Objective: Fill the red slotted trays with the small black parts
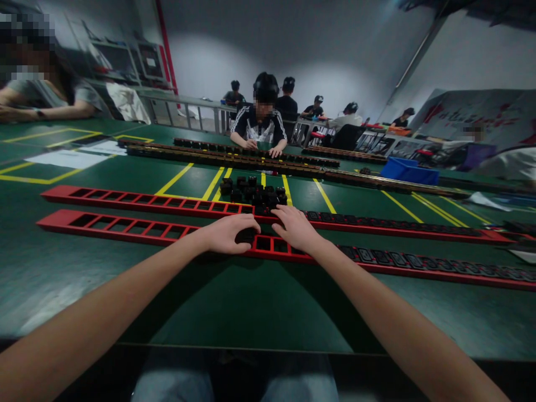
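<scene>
Two long red frames with square slots lie across the green table, a far red frame [104,197] and a near red frame [113,224]. Black blocks fill their right-hand parts, while the left slots show bare. My left hand [228,233] is over the near frame, fingers and thumb curled around a dark block [245,237] that is mostly hidden. Beside it, my right hand [296,229] reaches over the far frame with fingers apart, the fingertips close to a pile of loose black blocks [251,192]. I make out nothing held in it.
Across the table a person [262,120] works with both hands at long dark rails [218,158]. A blue bin [408,170] stands at the back right. White papers [69,158] lie at the left, where another person sits. Yellow tape lines mark the tabletop.
</scene>
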Demonstrator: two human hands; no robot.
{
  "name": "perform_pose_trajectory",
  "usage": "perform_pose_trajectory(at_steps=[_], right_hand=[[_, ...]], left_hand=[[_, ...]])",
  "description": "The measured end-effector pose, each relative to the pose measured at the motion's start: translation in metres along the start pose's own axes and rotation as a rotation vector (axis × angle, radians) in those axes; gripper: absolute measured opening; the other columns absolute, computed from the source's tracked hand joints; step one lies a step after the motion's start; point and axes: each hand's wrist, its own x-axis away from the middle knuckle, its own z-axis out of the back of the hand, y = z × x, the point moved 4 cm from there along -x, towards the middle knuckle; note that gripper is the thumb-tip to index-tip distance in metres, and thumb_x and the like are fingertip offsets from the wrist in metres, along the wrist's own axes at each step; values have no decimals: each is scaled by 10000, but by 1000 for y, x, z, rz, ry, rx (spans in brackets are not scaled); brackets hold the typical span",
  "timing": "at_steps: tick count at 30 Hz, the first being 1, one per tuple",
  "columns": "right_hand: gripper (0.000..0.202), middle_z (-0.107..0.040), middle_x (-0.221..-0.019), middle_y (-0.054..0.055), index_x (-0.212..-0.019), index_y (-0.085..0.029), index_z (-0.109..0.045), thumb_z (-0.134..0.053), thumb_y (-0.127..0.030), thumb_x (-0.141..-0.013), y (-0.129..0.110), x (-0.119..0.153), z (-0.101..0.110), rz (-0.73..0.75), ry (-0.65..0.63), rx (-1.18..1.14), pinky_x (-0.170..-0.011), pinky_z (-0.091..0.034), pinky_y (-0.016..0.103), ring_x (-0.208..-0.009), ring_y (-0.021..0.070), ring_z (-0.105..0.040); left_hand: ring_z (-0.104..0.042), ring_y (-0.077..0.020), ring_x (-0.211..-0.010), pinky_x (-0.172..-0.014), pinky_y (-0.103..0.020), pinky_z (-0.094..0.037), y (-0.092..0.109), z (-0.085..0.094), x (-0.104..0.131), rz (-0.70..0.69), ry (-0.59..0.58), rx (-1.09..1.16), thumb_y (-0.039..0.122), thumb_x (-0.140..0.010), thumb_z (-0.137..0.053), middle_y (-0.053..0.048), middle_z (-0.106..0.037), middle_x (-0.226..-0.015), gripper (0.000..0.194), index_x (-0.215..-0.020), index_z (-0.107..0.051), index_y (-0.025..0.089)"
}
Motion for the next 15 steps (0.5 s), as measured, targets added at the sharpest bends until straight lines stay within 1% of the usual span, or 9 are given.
perform_pose_trajectory(at_steps=[4,8,12,15], right_hand=[[455,-488,-1510,161,-1398,-165,-561,-525,-325,-974,0,0,0,6,5,8,-1142,-363,521,-1400,313,-435],[466,-490,-1508,163,-1401,-140,-557,-516,-324,-975,0,0,0,8,1,21,-1141,-368,521,-1400,321,-434],[469,-496,-1503,165,-1398,-132,-561,-522,-323,-972,1,-1,0,9,2,25,-1150,-360,517,-1394,317,-443],[463,-496,-1505,162,-1396,-146,-565,-529,-322,-969,1,-1,0,4,0,20,-1151,-358,517,-1396,315,-442]], left_hand=[[-599,-255,-1039,-940,-409,-488,-1,-1,0,0,-14,0,343,-833,-600,-92,-601,-1165,369,-1165,-583,183],[-603,-262,-1058,-946,-413,-493,-1,-1,0,8,-22,9,376,-849,-589,-94,-601,-1199,398,-1201,-569,192],[-603,-270,-1087,-966,-412,-488,1,0,0,33,-19,5,349,-831,-590,-98,-602,-1218,410,-1208,-559,191],[-606,-273,-1075,-957,-421,-490,0,0,-1,85,-19,15,329,-807,-596,-103,-610,-1210,433,-1210,-530,185]])
